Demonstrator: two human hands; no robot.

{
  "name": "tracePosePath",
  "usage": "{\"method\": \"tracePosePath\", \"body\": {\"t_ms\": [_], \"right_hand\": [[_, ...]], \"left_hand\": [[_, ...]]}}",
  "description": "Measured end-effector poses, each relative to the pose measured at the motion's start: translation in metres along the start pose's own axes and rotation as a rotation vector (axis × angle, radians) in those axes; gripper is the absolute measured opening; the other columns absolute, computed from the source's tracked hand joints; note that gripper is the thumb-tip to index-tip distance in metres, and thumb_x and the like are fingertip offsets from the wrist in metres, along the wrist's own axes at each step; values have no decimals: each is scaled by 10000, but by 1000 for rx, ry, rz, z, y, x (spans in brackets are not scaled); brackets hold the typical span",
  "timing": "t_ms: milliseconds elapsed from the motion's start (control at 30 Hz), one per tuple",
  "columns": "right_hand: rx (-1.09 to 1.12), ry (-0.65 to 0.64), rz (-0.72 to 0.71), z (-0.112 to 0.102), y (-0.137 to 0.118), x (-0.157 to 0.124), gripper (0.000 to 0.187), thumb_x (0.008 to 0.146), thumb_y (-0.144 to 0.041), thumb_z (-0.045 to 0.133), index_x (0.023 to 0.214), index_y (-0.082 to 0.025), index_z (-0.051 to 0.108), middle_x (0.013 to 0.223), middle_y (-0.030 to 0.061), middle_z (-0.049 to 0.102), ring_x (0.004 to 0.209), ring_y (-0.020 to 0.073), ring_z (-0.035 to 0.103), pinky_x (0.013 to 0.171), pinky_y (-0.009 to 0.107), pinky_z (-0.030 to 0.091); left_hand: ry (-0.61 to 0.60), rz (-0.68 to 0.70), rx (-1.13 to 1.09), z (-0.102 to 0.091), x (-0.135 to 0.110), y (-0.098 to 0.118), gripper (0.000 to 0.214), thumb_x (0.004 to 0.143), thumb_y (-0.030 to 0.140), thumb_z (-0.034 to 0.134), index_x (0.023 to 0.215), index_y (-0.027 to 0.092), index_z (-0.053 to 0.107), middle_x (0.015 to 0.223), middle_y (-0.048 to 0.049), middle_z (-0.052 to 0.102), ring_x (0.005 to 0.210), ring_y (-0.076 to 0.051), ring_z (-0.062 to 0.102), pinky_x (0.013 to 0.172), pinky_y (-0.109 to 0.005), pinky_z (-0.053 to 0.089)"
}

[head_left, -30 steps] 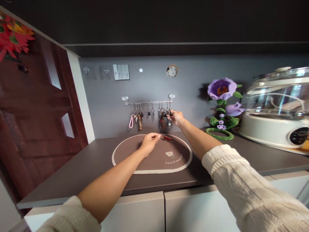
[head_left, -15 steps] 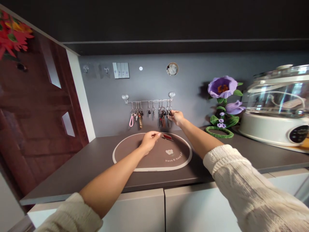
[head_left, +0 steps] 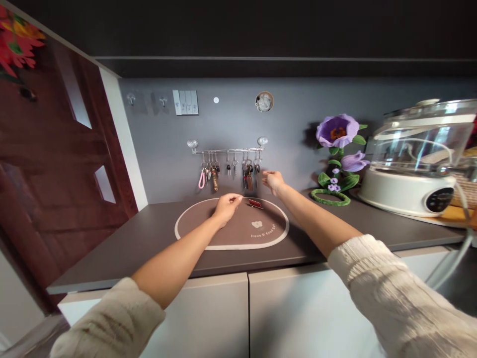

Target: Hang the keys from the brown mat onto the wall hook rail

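Observation:
My left hand (head_left: 227, 206) hovers over the back of an oval brown mat (head_left: 194, 231). Its fingers are pinched on the ring end of a small key with a red tag (head_left: 254, 203), and the tag rests on the mat. My right hand (head_left: 274, 180) is just right of a metal key rack (head_left: 227, 150) on the grey wall, fingers curled together with nothing visible in them. Several key bunches (head_left: 248, 176) hang from the rack's hooks, a short gap left of that hand.
The mat lies on a dark countertop (head_left: 130, 248) above white cabinet doors. A purple crocheted flower (head_left: 337, 134) and a white appliance with a clear lid (head_left: 410, 169) stand at the right. A wooden door (head_left: 55, 174) is at the left, and wall switches (head_left: 185, 102) are above the rack.
My right hand has let go of the keys at the rack's right end and drawn back slightly to the right. My left hand still pinches the red-tagged key. The camera has shifted a little.

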State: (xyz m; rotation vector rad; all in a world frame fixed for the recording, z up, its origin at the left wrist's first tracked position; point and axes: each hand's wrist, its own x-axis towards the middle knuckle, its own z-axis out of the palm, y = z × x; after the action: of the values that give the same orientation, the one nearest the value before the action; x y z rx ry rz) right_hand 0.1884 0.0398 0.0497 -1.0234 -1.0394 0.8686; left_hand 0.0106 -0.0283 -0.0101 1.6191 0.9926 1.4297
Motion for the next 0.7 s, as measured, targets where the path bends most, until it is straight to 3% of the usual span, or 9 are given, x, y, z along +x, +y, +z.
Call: {"method": "tracePosePath", "body": {"t_ms": [67,267,467,700], "right_hand": [[-26,26,61,0,-2,-15,82,746,-110,505,687,-167,502,618,-4,534,500,56,471,481,168,418],[-172,-151,28,-3,2,-54,67,721,-76,502,709,-134,534,653,4,553,508,44,470,520,168,397],[-620,-280,-156,-19,19,-63,115,701,-229,588,767,-135,592,671,4,601,557,74,494,583,196,397],[-1023,-363,-236,-23,21,-66,260,677,-380,623,814,-159,640,794,44,654,660,124,558,590,205,390]], "left_hand": [[2,6,27,-1,0,0,230,675,325,581,770,121,629,525,28,474,486,-68,384,489,-206,289],[2,14,115,-3,4,-5,243,705,310,551,825,116,635,555,16,511,486,-72,384,492,-211,301],[4,32,163,-4,5,-7,195,711,271,551,788,115,639,647,-19,581,561,-89,447,591,-229,364],[-24,45,193,-5,6,-12,182,719,258,543,783,117,640,643,-25,590,613,-104,484,651,-245,386]]}}
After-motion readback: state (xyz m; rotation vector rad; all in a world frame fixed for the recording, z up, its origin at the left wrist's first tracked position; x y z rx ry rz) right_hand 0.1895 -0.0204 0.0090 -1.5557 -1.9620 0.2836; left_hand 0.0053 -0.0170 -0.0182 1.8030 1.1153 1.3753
